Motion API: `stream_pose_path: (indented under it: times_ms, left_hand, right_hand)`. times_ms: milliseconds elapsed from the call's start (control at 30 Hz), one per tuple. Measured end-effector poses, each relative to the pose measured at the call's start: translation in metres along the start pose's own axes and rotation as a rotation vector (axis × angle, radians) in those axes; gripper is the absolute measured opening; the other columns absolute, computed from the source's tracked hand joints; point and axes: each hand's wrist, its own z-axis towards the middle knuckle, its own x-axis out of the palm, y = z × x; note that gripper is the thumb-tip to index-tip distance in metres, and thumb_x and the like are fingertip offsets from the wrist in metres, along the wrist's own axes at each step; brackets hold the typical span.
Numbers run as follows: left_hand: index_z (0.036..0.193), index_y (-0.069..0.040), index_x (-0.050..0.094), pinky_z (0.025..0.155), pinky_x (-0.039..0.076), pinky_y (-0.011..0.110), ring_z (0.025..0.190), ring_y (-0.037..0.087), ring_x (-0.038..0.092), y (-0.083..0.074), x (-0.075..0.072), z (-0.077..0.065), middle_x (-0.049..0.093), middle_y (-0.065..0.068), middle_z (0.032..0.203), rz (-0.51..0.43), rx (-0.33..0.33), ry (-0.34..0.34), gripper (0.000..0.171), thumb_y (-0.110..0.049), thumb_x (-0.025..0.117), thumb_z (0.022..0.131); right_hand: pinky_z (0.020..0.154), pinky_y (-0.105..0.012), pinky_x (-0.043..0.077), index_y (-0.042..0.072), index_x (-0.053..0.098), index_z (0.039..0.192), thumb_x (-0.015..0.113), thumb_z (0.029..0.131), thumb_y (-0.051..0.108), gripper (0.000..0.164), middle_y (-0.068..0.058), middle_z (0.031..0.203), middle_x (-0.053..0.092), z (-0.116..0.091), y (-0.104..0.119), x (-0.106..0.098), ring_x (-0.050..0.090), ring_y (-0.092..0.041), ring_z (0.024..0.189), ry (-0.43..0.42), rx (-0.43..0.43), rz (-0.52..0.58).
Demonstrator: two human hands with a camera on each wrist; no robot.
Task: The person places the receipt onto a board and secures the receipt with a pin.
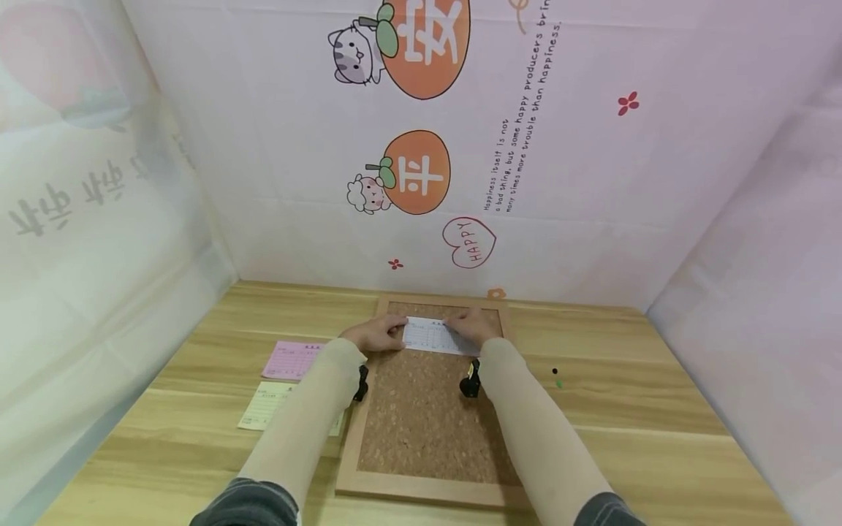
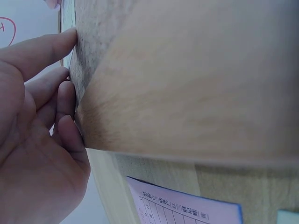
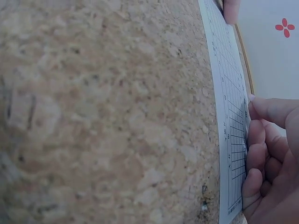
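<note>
– Where do we have the white slip (image 1: 424, 336)?
– On the upper part of the cork board (image 1: 421, 416), between our two grips, roughly in line with the top of the wooden frame (image 1: 427, 489).
– And how are we holding it?
– Our left grip (image 1: 377, 334) isn't clenched: thumb and forefinger reach out, tips apart, touching the slip's left end. Our right grip (image 1: 473, 326) has its fingers curled at the slip's upper edge; we can't tell whether they pinch paper or something small.
– Then what could spoil it for us?
– Skew, we'd say. If one grip pushes harder than the other, the slip could pivot off line. Thin paper would likely crease if both grips pressed inward, or tear at a corner if we pulled apart.
– And around us?
– Our left forearm crosses above the pink slip (image 1: 289, 359) and the yellow slip (image 1: 265, 406); dropping it could drag them across the desk (image 1: 631, 387). On our right, a careless elbow might sweep off the black dot (image 1: 555, 371) and the green bit (image 1: 559, 383), if they're loose.
</note>
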Motion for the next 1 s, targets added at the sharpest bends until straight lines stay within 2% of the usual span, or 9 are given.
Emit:
stream_pose_path:
  times_ms: [133, 300, 467, 567, 700, 767, 900, 933, 1000]
  left_hand:
    - [0.153, 0.007, 0.030, 0.073, 0.031, 0.032, 0.080, 0.020, 0.036, 0.001, -0.001, 0.002, 0.042, 0.014, 0.095, -0.002, 0.005, 0.006, 0.063, -0.007, 0.060, 0.099]
    - [0.153, 0.007, 0.029, 0.072, 0.031, 0.031, 0.079, 0.019, 0.036, 0.001, -0.001, 0.003, 0.042, 0.013, 0.095, -0.010, 0.001, 0.011, 0.064, -0.006, 0.060, 0.099]
    - [0.154, 0.008, 0.027, 0.070, 0.030, 0.030, 0.076, 0.018, 0.034, 0.000, -0.001, 0.002, 0.041, 0.012, 0.091, -0.016, 0.005, 0.015, 0.064, -0.006, 0.059, 0.100]
    - [0.154, 0.008, 0.027, 0.071, 0.030, 0.031, 0.076, 0.018, 0.034, -0.001, -0.001, 0.001, 0.041, 0.012, 0.092, -0.011, 0.001, 0.016, 0.064, -0.006, 0.059, 0.100]
    - [0.154, 0.007, 0.027, 0.075, 0.031, 0.032, 0.080, 0.019, 0.035, -0.002, -0.001, -0.001, 0.043, 0.014, 0.098, -0.010, -0.008, 0.016, 0.065, -0.008, 0.059, 0.100]
    - [0.154, 0.007, 0.027, 0.075, 0.031, 0.032, 0.080, 0.019, 0.035, -0.001, -0.001, -0.001, 0.042, 0.013, 0.097, -0.010, -0.008, 0.016, 0.065, -0.008, 0.059, 0.100]
    - [0.154, 0.006, 0.027, 0.071, 0.030, 0.031, 0.076, 0.018, 0.034, 0.001, -0.001, 0.001, 0.040, 0.010, 0.090, -0.008, 0.000, 0.019, 0.064, -0.007, 0.059, 0.100]
    - [0.154, 0.006, 0.027, 0.072, 0.030, 0.031, 0.077, 0.018, 0.034, 0.001, -0.001, 0.002, 0.040, 0.010, 0.091, -0.010, -0.002, 0.018, 0.064, -0.007, 0.059, 0.100]
    - [0.154, 0.006, 0.027, 0.072, 0.030, 0.031, 0.078, 0.018, 0.034, 0.002, -0.001, 0.002, 0.041, 0.011, 0.093, -0.014, -0.004, 0.017, 0.064, -0.006, 0.059, 0.100]
  right_hand:
    - [0.084, -0.041, 0.046, 0.009, 0.079, 0.095, 0.069, 0.095, 0.032, 0.025, -0.004, 0.106, 0.070, -0.002, 0.003, 0.000, 0.056, -0.021, 0.091, -0.016, 0.009, -0.026]
    - [0.077, -0.037, 0.043, 0.009, 0.077, 0.085, 0.068, 0.095, 0.031, 0.027, -0.002, 0.091, 0.065, -0.002, 0.003, 0.000, 0.053, -0.020, 0.084, -0.018, 0.002, -0.035]
    - [0.074, -0.037, 0.042, 0.010, 0.073, 0.077, 0.068, 0.095, 0.033, 0.030, -0.001, 0.085, 0.061, -0.001, 0.004, 0.000, 0.051, -0.020, 0.081, -0.022, 0.008, -0.044]
    - [0.078, -0.039, 0.044, 0.007, 0.074, 0.082, 0.066, 0.095, 0.033, 0.030, -0.002, 0.089, 0.063, -0.001, 0.004, 0.000, 0.053, -0.020, 0.084, -0.009, 0.007, -0.040]
    - [0.093, -0.048, 0.046, 0.005, 0.077, 0.101, 0.063, 0.096, 0.032, 0.031, -0.007, 0.110, 0.067, -0.004, 0.007, -0.001, 0.057, -0.023, 0.099, 0.014, 0.009, -0.016]
    - [0.096, -0.049, 0.044, 0.006, 0.077, 0.097, 0.062, 0.096, 0.032, 0.030, -0.007, 0.111, 0.067, -0.005, 0.008, -0.001, 0.056, -0.023, 0.100, 0.017, 0.019, -0.022]
    - [0.095, -0.049, 0.045, 0.006, 0.075, 0.087, 0.063, 0.096, 0.033, 0.031, -0.006, 0.105, 0.064, -0.005, 0.011, 0.000, 0.054, -0.024, 0.097, 0.009, 0.050, -0.035]
    - [0.095, -0.049, 0.045, 0.006, 0.075, 0.087, 0.063, 0.096, 0.034, 0.031, -0.007, 0.105, 0.064, -0.005, 0.011, 0.000, 0.055, -0.024, 0.097, 0.006, 0.057, -0.038]
    - [0.097, -0.051, 0.044, 0.006, 0.077, 0.098, 0.064, 0.095, 0.036, 0.033, -0.008, 0.112, 0.065, -0.004, 0.011, 0.000, 0.056, -0.026, 0.103, 0.001, 0.069, -0.044]
